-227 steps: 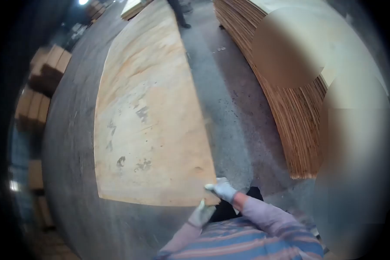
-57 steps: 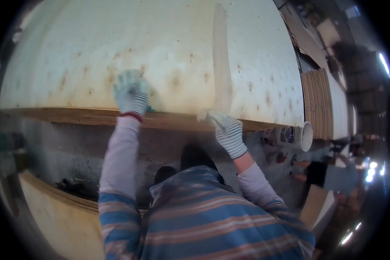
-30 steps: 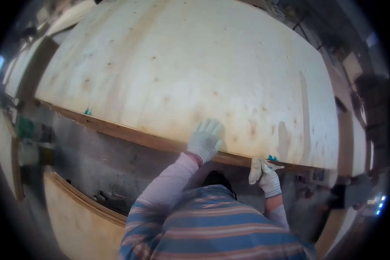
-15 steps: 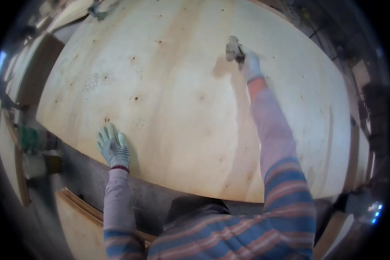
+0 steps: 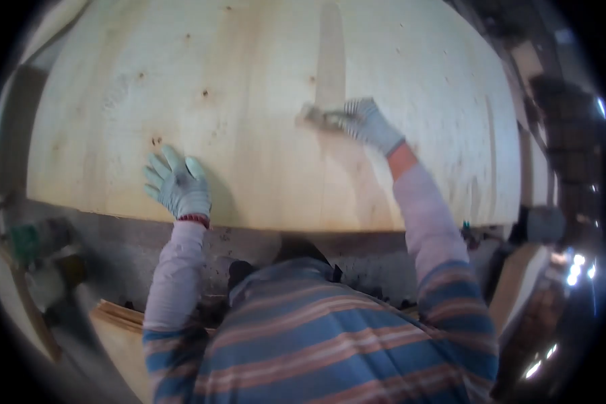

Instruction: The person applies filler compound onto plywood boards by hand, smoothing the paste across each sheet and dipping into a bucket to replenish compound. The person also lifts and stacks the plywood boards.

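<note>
A large pale plywood sheet [image 5: 269,175] with knots and brown grain bands spreads out in front of me. On its near left part my left hand [image 5: 178,187], in a striped knit glove with a pale palm, lies with its fingers spread. My right hand [image 5: 370,126], gloved alike, grips a small hand tool [image 5: 320,118] that looks like a scraper. Motion blurs the tool, and its working edge cannot be made out. A darker straight-sided band [image 5: 331,54] runs from the tool toward the far edge.
Stacked boards [image 5: 118,316] stand low at the left, beside a blurred green object [image 5: 25,239] and a pale container [image 5: 47,283]. Another board [image 5: 518,283] leans at the lower right. The sheet's near edge runs just ahead of my body.
My right hand has drawn the tool nearer to me and turned it leftward; the darker band now shows behind it. My left hand stays flat. My view has shifted.
</note>
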